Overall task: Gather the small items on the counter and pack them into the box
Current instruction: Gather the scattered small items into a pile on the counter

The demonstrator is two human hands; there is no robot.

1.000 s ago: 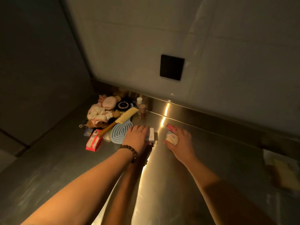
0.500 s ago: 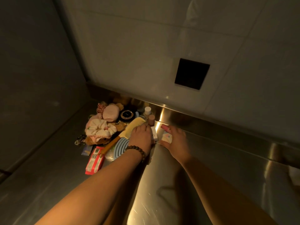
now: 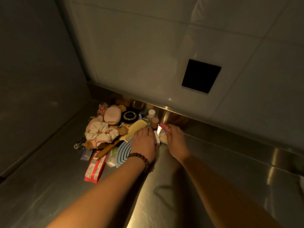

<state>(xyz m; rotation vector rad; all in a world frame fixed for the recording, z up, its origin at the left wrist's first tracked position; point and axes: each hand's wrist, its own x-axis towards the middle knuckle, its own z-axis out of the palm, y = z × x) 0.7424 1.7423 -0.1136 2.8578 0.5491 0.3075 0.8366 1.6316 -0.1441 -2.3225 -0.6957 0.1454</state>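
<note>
A heap of small items lies in the corner of the steel counter [image 3: 164, 203]: a cream scrunchie [image 3: 100, 133], a pink bottle [image 3: 112, 115], a black round compact [image 3: 130, 116], a yellow comb [image 3: 133, 132], a blue oval brush [image 3: 123, 153], a red flat pack [image 3: 95, 167] and two small bottles [image 3: 153, 120]. My left hand [image 3: 144, 143] lies palm down over a small white box [image 3: 156, 139]. My right hand [image 3: 176, 140] grips a pink tube [image 3: 163, 125] and a pale round item [image 3: 163, 138]. No packing box is in view.
A tiled wall with a black square panel [image 3: 201, 76] rises right behind the heap. A dark side wall [image 3: 32, 79] closes the left. Metal key clips [image 3: 79, 143] and a small blue packet [image 3: 86, 155] lie at the heap's left edge.
Both hands have slid toward the back wall and the heap. The left hand now covers more of the white box, and the right hand's pink tube sits by the small bottles.
</note>
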